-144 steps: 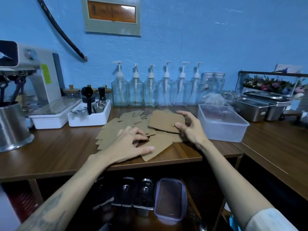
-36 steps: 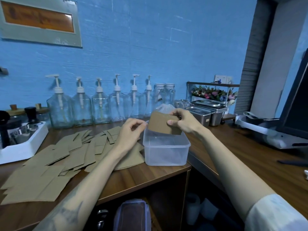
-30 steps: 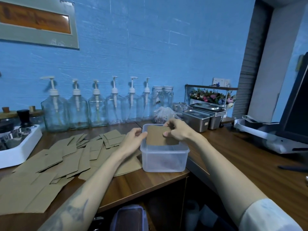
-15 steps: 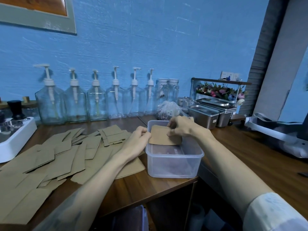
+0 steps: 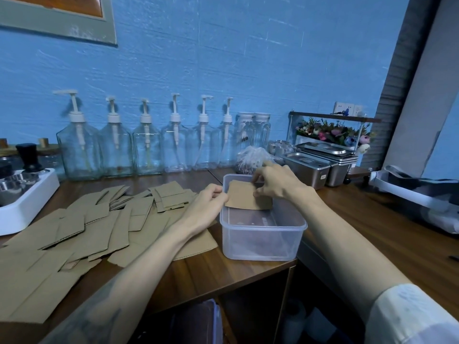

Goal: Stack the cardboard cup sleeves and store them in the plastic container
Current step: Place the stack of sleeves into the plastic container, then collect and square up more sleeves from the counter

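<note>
Across the left half of the frame a loose spread of cardboard cup sleeves (image 5: 94, 227) is seen lying flat on the wooden table (image 5: 211, 271), and at centre right the clear plastic container (image 5: 263, 234) is stood at the table's corner, seemingly empty. Over its far end a small stack of sleeves (image 5: 244, 198) is held level at the rim, its left edge pinched by the curled left hand (image 5: 207, 207) and its right end gripped by the right hand (image 5: 278, 186). The sleeves are judged light, thin and fairly stiff but creasable, so they are best taken by opposite short edges.
</note>
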`<state>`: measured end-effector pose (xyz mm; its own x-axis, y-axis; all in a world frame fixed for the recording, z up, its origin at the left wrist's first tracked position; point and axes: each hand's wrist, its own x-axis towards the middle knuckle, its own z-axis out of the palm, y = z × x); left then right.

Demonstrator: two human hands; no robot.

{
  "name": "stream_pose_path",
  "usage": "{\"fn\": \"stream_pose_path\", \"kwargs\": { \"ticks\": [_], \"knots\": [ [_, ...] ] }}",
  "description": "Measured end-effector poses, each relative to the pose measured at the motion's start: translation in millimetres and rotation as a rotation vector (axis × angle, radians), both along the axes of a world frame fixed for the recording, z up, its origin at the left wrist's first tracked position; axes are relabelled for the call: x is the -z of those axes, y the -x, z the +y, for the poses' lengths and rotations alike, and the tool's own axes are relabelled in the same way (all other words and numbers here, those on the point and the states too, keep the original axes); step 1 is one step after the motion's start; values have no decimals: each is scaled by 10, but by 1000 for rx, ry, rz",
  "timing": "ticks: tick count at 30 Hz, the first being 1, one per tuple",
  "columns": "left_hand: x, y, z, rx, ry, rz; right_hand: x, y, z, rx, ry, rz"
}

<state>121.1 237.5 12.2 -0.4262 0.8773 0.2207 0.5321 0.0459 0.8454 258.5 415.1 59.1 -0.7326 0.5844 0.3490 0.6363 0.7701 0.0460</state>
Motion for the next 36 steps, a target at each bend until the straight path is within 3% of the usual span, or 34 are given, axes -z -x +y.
{"fn": "stream_pose_path", "kwargs": {
  "ticks": [6, 15, 21, 29, 36],
  "knots": [
    [28, 31, 38, -10, -19, 37, 3, 19, -32, 29, -44, -35],
    [-36, 141, -62, -71, -65, 35, -222, -12, -256, -160, 145, 179],
    [-132, 291, -283, -75, -99, 210, -388, 58, -724, -291, 241, 272],
    [-308, 569, -1026, -152, -144, 358, -396, 456, -1496, -441, 261, 362],
    [-120, 986, -1916, -269, -74, 511, 150, 884, -2137, -553, 386, 410]
  ]
}}
